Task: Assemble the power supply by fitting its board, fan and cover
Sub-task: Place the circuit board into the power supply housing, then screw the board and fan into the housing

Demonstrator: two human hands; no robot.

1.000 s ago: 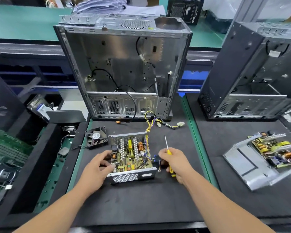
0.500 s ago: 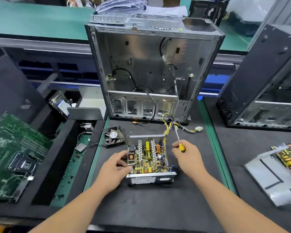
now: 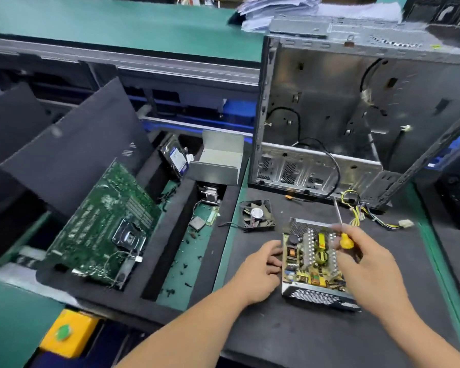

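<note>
Two bare hands flank an open power supply (image 3: 312,264) on a dark bench mat (image 3: 290,335) — its metal tray lies flat with the long axis running away from the person, the perforated end wall facing the camera and a bundle of yellow and black wires (image 3: 369,216) trailing off the far right corner. Inside the tray, the circuit board (image 3: 310,257) sits face up, yellow and copper-coloured parts showing.

At the tray's left wall, the left hand (image 3: 258,272) rests with its fingers curled against the casing's edge, forearm reaching in from the lower left. Over the tray's right side, the right hand (image 3: 367,264) grips a yellow-handled screwdriver (image 3: 341,229), its metal shaft tilted up and away toward an empty computer case (image 3: 356,115) standing upright at the back of the mat.

Beyond the tray's far left corner, a small black fan (image 3: 256,215) lies flat, well apart from both hands. Left of the mat, a foam tray (image 3: 183,208) holds a green motherboard (image 3: 104,227) leaning at an angle — a hard drive (image 3: 175,158) stands behind it.
</note>
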